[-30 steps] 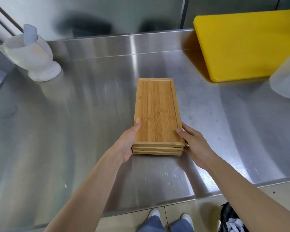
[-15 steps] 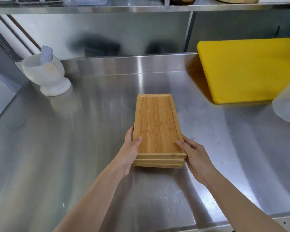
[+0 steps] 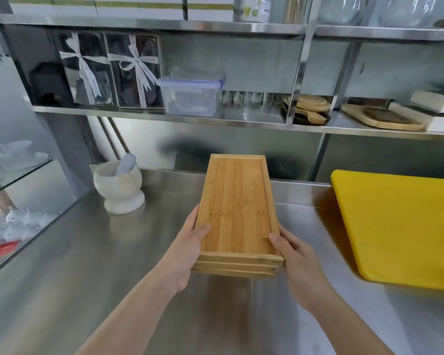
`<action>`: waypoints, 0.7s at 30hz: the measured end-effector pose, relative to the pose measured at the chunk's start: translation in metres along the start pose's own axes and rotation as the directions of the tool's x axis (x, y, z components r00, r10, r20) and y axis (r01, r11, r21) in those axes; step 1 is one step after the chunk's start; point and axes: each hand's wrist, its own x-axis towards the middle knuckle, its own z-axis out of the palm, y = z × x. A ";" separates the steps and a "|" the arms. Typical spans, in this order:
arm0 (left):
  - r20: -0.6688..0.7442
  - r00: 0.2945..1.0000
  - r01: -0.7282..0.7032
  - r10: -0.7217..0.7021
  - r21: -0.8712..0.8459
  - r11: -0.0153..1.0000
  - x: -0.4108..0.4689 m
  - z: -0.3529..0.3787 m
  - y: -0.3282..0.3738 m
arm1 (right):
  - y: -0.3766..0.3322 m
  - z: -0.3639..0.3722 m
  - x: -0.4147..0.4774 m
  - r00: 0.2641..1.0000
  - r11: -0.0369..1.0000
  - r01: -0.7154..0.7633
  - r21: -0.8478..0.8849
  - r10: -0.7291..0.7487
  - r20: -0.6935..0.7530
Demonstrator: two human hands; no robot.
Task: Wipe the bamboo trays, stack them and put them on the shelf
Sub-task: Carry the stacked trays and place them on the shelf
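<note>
A stack of three bamboo trays [image 3: 235, 208] is held in the air above the steel counter [image 3: 75, 265], long side pointing away from me. My left hand [image 3: 190, 244] grips the stack's near left corner, thumb on top. Its near right corner is gripped by my right hand [image 3: 290, 248] in the same way. Above and behind runs the lower steel shelf [image 3: 249, 121], with a bare stretch between a plastic box and wooden boards.
A white mortar with pestle [image 3: 119, 187] stands at the counter's back left. A yellow cutting board [image 3: 400, 226] lies at the right. The shelf holds ribboned boxes [image 3: 113, 73], a clear lidded container [image 3: 190, 94] and round wooden boards [image 3: 308, 108]. A glass cabinet [image 3: 16, 190] is at the left.
Both hands have lifted the tray stack off the counter and carried it up and forward. My view has tilted up, bringing the shelves into sight.
</note>
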 end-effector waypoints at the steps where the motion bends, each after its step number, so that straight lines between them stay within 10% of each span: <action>1: -0.010 1.000 -0.018 0.018 0.003 1.000 0.006 -0.001 0.011 | -0.007 0.004 0.011 1.000 1.000 0.024 0.000 -0.024 0.015; 21: 0.047 0.996 -0.071 0.070 0.024 0.997 0.250 0.024 0.189 | -0.116 0.009 0.272 0.989 0.999 0.008 0.033 -0.003 -0.145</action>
